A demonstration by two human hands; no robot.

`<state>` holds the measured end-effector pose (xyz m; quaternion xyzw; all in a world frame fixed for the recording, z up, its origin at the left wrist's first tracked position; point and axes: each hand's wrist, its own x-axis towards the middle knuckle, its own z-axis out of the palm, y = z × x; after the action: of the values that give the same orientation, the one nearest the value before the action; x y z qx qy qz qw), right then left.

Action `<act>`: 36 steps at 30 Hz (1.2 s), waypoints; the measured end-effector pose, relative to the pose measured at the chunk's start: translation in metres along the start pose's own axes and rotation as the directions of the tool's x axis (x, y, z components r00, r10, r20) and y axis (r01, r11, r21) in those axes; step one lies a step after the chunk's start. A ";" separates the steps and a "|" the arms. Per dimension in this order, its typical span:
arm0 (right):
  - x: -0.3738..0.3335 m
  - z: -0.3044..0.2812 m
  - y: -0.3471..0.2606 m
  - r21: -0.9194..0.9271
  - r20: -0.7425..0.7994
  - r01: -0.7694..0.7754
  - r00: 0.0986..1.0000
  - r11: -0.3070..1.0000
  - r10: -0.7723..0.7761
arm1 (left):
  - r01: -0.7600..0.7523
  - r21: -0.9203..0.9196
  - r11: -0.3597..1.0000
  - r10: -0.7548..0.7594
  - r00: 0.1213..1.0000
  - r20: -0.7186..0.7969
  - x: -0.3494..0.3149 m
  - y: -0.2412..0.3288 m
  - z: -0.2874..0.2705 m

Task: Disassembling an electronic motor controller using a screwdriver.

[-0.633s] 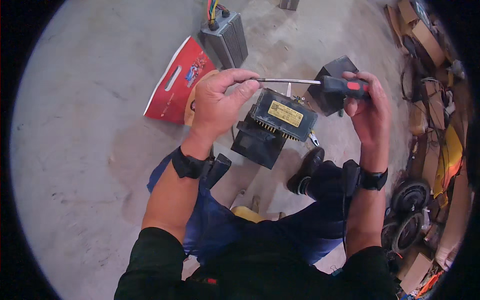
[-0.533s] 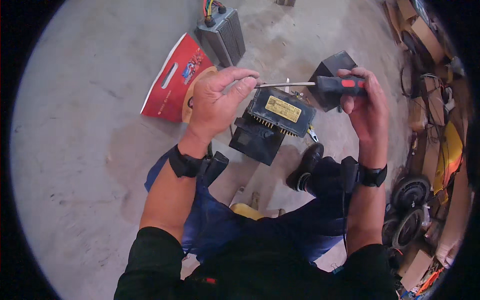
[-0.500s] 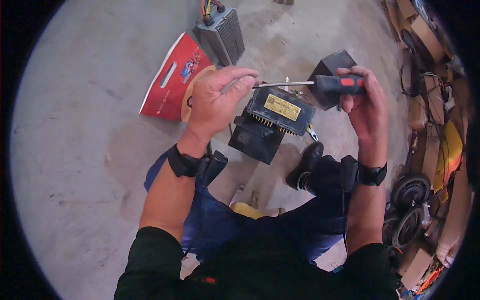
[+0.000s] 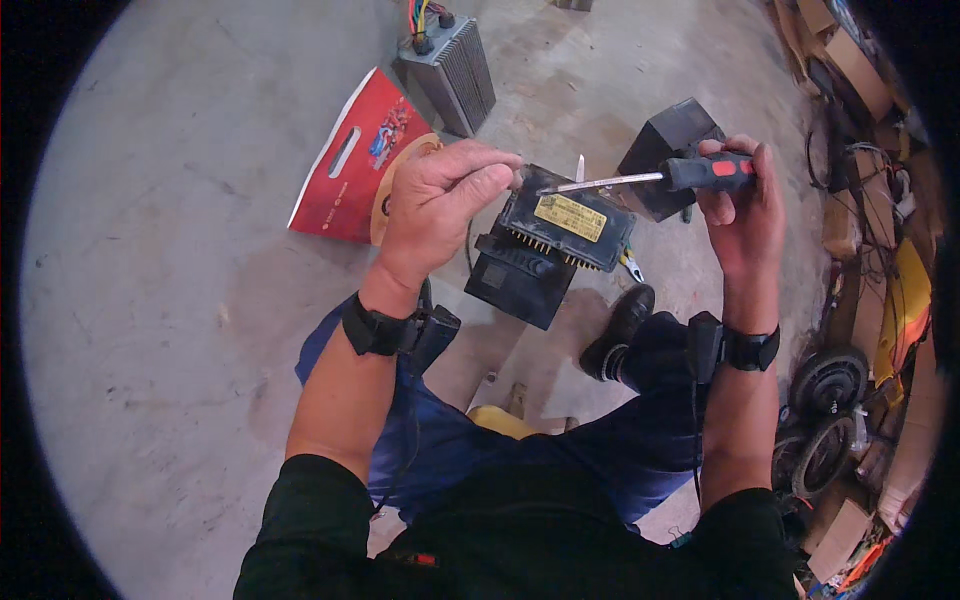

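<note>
My right hand (image 4: 745, 215) is wrapped round the black and red handle of a screwdriver (image 4: 625, 181). Its metal shaft points left, the tip over the upper left part of a black electronic module (image 4: 602, 222) with a yellow label and a row of gold pins. Beside that module's left end, the thumb and fingers of my left hand (image 4: 440, 205) are pinched together; whatever they hold is too small to make out. The module rests on a black box (image 4: 515, 290), partly covering it. Screwdriver tip and left fingertips are a little apart.
A red bag (image 4: 340, 175) lies left of my left hand, near a grey finned controller (image 4: 460, 80) with coloured wires. Behind the screwdriver stands another black box (image 4: 650, 145). Pliers (image 4: 632, 266) lie by my shoe (image 4: 620, 325). Cardboard and wheels (image 4: 828, 380) line the right side.
The screwdriver has moved right, its tip now away from my left fingertips and lower over the module. My left hand stays pinched in nearly the same place.
</note>
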<state>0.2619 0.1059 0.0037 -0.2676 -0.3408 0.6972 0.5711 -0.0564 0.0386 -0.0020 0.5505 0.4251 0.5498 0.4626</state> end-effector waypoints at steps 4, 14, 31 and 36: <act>0.000 0.001 -0.001 -0.034 -0.010 0.005 1.000 0.999 -0.005 | -0.002 0.076 0.997 0.004 1.000 -0.017 0.000 -0.003 -0.005; 0.002 -0.008 0.001 -0.059 -0.060 0.028 0.998 0.998 -0.031 | 0.088 0.097 0.991 -0.085 0.996 -0.026 0.000 -0.001 -0.005; -0.019 0.070 -0.028 -0.554 0.191 0.511 0.847 0.657 -0.497 | 0.218 0.226 0.949 -0.209 0.976 -0.063 0.000 -0.005 -0.008; -0.013 0.052 -0.024 -0.416 0.052 0.376 0.919 0.828 -0.392 | 0.238 0.226 0.945 -0.227 0.971 -0.075 -0.001 -0.003 -0.013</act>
<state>0.2395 0.0874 0.0550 -0.3218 -0.5183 0.4741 0.6348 -0.0692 0.0390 -0.0055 0.5336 0.5597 0.4506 0.4461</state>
